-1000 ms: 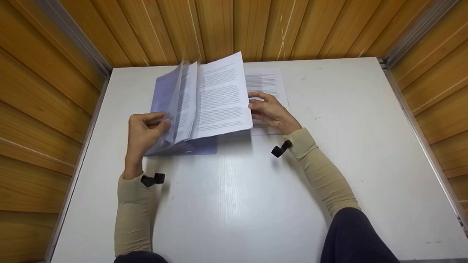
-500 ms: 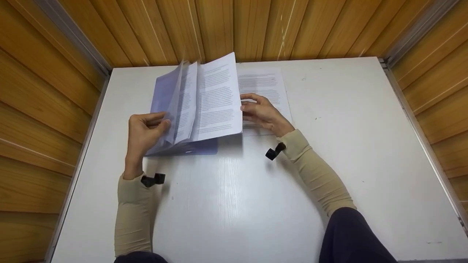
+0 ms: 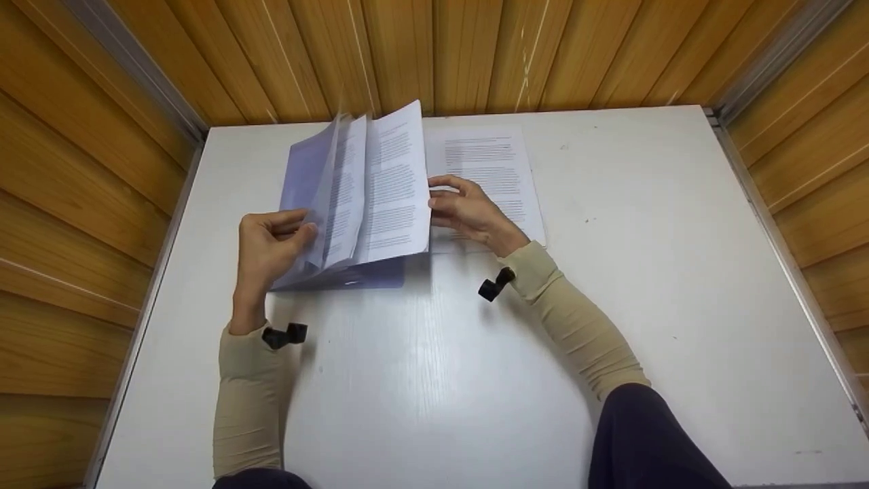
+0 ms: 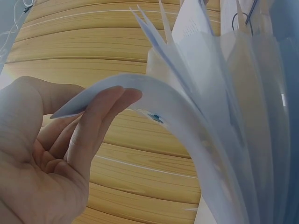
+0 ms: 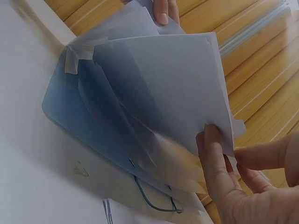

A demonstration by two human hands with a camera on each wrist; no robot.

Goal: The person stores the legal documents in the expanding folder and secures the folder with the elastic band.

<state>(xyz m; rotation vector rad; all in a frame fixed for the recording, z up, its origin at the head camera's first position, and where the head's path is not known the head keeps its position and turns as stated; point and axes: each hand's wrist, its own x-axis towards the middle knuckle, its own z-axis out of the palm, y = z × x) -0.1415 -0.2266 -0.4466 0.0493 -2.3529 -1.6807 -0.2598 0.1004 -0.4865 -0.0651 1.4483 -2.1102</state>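
Note:
A blue translucent expanding file folder [image 3: 305, 163] lies on the table, its pockets fanned out. My left hand [image 3: 268, 248] pinches the raised flap on its left side; in the left wrist view that flap [image 4: 166, 98] bends between thumb and fingers. Printed sheets [image 3: 397, 187] stand tilted among the folder's dividers, text facing up and left. At their right edge, my right hand [image 3: 472, 210] grips them between thumb and fingers, as the right wrist view also shows with the sheets [image 5: 175, 79]. The sheets' left edge is hidden in the folder.
More printed paper [image 3: 509, 166] lies flat on the white table [image 3: 645, 272], partly behind my right hand. An elastic cord [image 5: 152, 205] loops from the folder's edge. Wood-panelled walls [image 3: 468, 54] border the table at the back and both sides.
My right hand has moved left with the sheets' right edge, turning them more edge-on and uncovering more of the paper on the table. My left hand has stayed in place.

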